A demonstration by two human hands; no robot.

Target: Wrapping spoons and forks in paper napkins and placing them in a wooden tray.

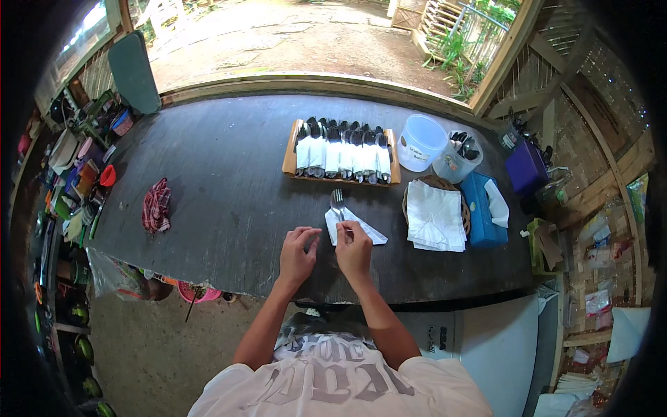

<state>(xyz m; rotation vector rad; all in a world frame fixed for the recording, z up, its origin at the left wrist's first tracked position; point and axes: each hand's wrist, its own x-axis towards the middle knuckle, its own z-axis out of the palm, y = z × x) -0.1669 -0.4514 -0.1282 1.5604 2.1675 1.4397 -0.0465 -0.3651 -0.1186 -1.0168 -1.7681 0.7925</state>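
Between the thumb and fingers of my right hand [355, 249] is the handle of a metal fork [337, 199], its tines pointing away from me. Whether a spoon lies under the fork, I cannot tell. Beneath it, a folded white paper napkin [369, 231] rests on the dark tabletop [224, 208]. My left hand [298, 256] hovers just left of the napkin, fingers curved apart and holding nothing. Beyond both hands, a wooden tray [288, 156] carries several napkin-wrapped cutlery bundles [345, 154] in a row.
Right of the napkin, a stack of white napkins [435, 215] lies on a wicker basket [466, 212], beside a blue tissue box [482, 216]. Behind stand a translucent plastic tub [422, 143] and a cutlery container [457, 160]. A red checked cloth [156, 207] lies left.
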